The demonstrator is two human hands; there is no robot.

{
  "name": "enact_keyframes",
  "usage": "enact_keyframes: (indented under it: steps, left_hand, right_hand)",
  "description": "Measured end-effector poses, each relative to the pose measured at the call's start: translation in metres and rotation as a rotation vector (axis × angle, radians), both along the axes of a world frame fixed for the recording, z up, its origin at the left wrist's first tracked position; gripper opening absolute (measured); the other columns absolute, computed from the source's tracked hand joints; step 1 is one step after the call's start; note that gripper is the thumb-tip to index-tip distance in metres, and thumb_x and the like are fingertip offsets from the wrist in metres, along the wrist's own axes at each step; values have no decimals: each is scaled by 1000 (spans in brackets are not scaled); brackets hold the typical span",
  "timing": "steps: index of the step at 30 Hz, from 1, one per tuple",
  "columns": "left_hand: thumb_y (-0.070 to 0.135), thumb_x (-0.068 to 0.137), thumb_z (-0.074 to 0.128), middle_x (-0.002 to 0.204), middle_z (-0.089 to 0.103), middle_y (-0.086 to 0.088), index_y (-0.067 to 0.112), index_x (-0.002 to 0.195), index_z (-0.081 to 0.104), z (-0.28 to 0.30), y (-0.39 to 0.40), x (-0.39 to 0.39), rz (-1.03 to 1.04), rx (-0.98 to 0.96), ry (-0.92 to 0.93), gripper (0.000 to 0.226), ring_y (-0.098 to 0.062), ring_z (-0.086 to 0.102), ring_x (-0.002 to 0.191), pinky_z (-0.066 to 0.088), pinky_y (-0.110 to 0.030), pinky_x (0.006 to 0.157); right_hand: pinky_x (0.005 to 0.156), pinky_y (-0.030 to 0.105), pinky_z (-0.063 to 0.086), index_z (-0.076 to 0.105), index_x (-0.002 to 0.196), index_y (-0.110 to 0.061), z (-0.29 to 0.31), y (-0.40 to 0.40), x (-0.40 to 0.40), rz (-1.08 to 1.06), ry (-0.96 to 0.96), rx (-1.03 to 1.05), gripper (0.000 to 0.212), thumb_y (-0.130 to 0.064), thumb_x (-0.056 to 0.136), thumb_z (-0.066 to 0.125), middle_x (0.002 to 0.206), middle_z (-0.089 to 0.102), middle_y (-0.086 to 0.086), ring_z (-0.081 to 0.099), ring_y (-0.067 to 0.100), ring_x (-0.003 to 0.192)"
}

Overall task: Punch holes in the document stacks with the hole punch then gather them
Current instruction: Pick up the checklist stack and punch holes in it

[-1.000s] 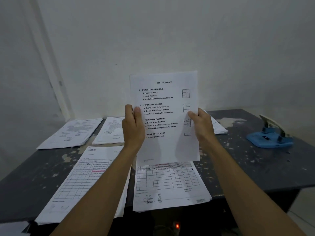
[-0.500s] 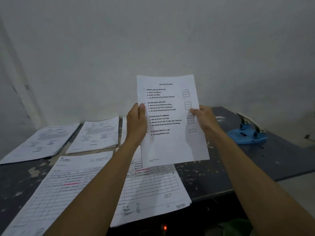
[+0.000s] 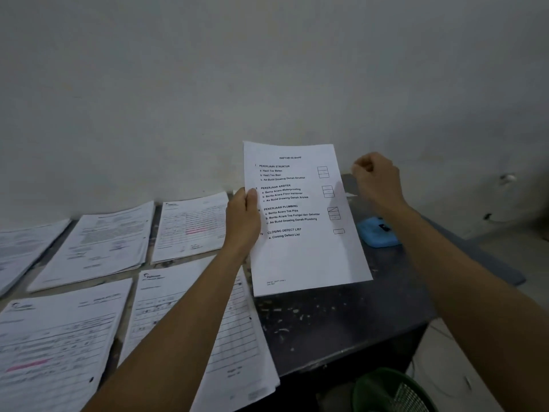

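My left hand [image 3: 243, 221] grips the left edge of a thin white document stack [image 3: 303, 248] with a printed list, holding it upright above the dark table [image 3: 341, 316]. My right hand [image 3: 375, 179] is off the paper, just right of its upper edge, fingers curled and holding nothing. The blue hole punch [image 3: 377, 231] stands on the table behind my right forearm, mostly hidden. Several other document stacks lie flat on the table: one below my left arm [image 3: 237, 337], one at front left [image 3: 56, 346], two behind them [image 3: 193, 227] [image 3: 98, 245].
A white wall rises directly behind the table. Another paper stack [image 3: 20, 251] lies at the far left edge. A green mesh basket [image 3: 392, 391] sits on the floor below the table's right front corner. Light floor shows to the right.
My right hand has let go of the held stack's right edge and moved up and right. The view has swung right, and the stack now hangs from my left hand alone.
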State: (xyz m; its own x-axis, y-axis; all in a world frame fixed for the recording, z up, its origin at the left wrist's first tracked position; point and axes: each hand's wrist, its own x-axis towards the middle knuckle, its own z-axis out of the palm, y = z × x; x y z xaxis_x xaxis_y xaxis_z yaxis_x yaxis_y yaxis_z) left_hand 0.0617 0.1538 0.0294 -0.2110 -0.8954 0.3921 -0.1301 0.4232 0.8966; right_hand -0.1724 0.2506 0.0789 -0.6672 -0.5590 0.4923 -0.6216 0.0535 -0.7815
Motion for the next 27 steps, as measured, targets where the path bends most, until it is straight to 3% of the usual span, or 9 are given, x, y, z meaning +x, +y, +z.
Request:
enact_keyframes:
  steps: [3,6,10,12,14,18,21,24,27]
  left_hand:
    - [29,106,35,80,59,-7,7,85,55,-10,-4,-23,-15,51,-22,36,-13,54,71,43,-32,66]
    - [28,106,34,80,53,-9,6,85,51,-20,-8,-45,1,84,-87,34,-16,49,71,38,-33,66]
    - [25,105,35,76,54,0,10,81,51,-34,-9,-75,0,150,-161,33,-10,49,66,36,-27,57]
    - [23,105,36,80,57,0,9,83,54,-40,-9,-87,-5,192,-179,32,-13,52,71,37,-27,58]
    - [22,104,36,87,60,-2,6,91,59,-44,-8,-99,-12,239,-196,31,-18,57,80,42,-29,66]
    - [17,100,41,109,65,-12,1,110,62,-47,-9,-122,-6,393,-184,29,-29,61,96,50,-34,82]
    - [15,96,43,116,64,-16,-2,116,60,-48,-10,-137,-10,497,-164,31,-32,62,100,51,-36,80]
    - [13,94,42,115,63,-17,-2,117,58,-46,-8,-150,-18,534,-137,31,-30,61,91,48,-31,67]
    - [13,94,42,118,62,-17,-2,120,56,-43,-5,-160,8,529,-143,33,-33,62,98,50,-32,73]
  right_hand:
    - [60,10,36,63,93,-16,-3,-3,-32,-43,106,98,8,-12,92,55,87,63,-4,57,11,78]
    - [72,23,44,66,100,-11,-10,-6,-59,-48,132,220,16,-11,93,52,94,66,1,59,16,84]
    - [73,27,42,66,108,-9,-24,-12,-87,28,70,396,23,-12,97,46,107,68,9,58,18,88]
    - [75,31,43,64,115,1,-31,-13,-94,71,9,471,32,-15,100,41,115,67,18,58,24,91]
    - [90,44,47,57,123,9,-36,-15,-100,93,-82,508,41,-21,101,38,124,60,26,60,37,105]
    - [106,44,37,50,139,-4,-38,-18,-108,130,-208,611,55,-43,101,38,143,50,17,49,33,127]
    - [112,45,28,38,149,-12,-40,-15,-114,179,-219,643,63,-51,100,37,155,36,11,36,31,140]
    - [115,46,23,33,152,-15,-42,-13,-118,218,-246,642,66,-55,100,37,160,28,8,29,30,144]
    - [113,45,25,33,152,-16,-43,-14,-119,213,-254,633,66,-55,99,38,160,28,8,29,30,144]
